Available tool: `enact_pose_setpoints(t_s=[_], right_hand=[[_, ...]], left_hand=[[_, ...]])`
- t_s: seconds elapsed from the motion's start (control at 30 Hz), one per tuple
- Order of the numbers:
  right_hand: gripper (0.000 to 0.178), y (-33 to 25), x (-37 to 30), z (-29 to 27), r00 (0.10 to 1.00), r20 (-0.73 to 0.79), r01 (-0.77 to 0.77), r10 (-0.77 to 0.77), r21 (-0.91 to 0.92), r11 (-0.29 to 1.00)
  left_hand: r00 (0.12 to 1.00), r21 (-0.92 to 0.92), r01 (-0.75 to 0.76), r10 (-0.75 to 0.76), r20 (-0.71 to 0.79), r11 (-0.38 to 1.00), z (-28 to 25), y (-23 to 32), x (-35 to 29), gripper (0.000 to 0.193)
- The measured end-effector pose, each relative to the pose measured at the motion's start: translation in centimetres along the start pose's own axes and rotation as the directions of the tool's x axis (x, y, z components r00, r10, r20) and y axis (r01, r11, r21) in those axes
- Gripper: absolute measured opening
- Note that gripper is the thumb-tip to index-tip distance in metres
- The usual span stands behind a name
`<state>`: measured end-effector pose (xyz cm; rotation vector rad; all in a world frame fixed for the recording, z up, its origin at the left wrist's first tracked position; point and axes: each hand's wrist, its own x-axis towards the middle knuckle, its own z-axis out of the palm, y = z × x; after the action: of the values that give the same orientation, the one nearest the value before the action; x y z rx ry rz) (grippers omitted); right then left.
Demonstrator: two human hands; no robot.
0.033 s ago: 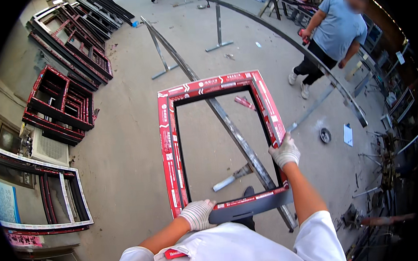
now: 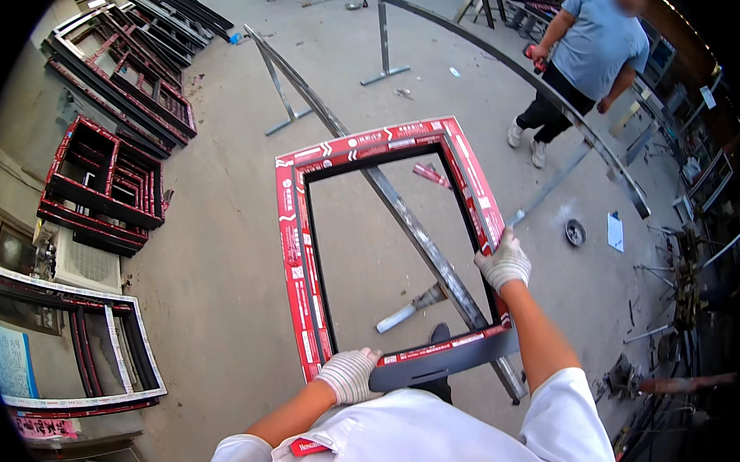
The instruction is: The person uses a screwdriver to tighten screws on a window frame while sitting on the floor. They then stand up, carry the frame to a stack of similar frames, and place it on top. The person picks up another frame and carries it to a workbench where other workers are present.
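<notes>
I hold a rectangular window frame (image 2: 296, 261), dark inside and covered with red printed protective film, in front of my body. My left hand (image 2: 351, 376), in a white striped glove, is closed round its near left corner. On the right side bar, toward the near end, my right hand (image 2: 505, 262) grips it in a matching glove. Both hands' fingertips are partly hidden by the frame. Through its opening shows a long metal rail (image 2: 417, 236) that passes beneath the frame. My shoe (image 2: 440, 334) is partly visible below the near edge.
A second long rail (image 2: 494, 50) on legs curves across the right. Beyond it stands a person (image 2: 604, 43) in a blue shirt holding a red-and-black power tool. Red-filmed frames (image 2: 100, 184) lean along the left wall. A round black dish (image 2: 574, 233) lies on the floor.
The frame's far edge has risen slightly in view, and the surroundings have shifted a little to the left. Both my hands keep their grip.
</notes>
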<state>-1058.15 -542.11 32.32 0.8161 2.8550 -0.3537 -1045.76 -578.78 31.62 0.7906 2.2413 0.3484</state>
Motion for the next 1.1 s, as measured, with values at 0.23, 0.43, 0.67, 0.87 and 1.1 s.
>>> enact_pose_setpoints(t_s=[0.23,0.43,0.67,0.87,1.1], right_hand=[[0.093,0.0,-0.4,-0.6,1.0,0.002,-0.009,0.009,0.009,1.0],[0.098,-0.3,-0.4,-1.0,1.0,0.025,-0.01,0.01,0.004,1.0],[0.101,-0.4,-0.3,-0.8,1.0,0.023,-0.001,0.001,-0.001,1.0],[0.1,-0.3,-0.2,-0.6,1.0,0.015,0.0,0.0,-0.004,1.0],[0.097,-0.2,-0.1,-0.8,1.0,-0.011,-0.002,0.002,0.006,1.0]], left_hand=[[1.0,-0.005,0.008,-0.008,0.006,1.0,-0.9,0.7,0.1,0.088],[1.0,-0.014,0.003,-0.004,-0.011,1.0,-0.5,0.4,0.1,0.086],[1.0,-0.006,-0.006,0.006,-0.023,1.0,-0.3,0.2,0.1,0.086],[1.0,-0.007,-0.01,0.01,-0.028,1.0,-0.6,0.4,0.0,0.086],[1.0,-0.009,-0.012,0.012,-0.006,1.0,-1.3,0.6,0.1,0.089]])
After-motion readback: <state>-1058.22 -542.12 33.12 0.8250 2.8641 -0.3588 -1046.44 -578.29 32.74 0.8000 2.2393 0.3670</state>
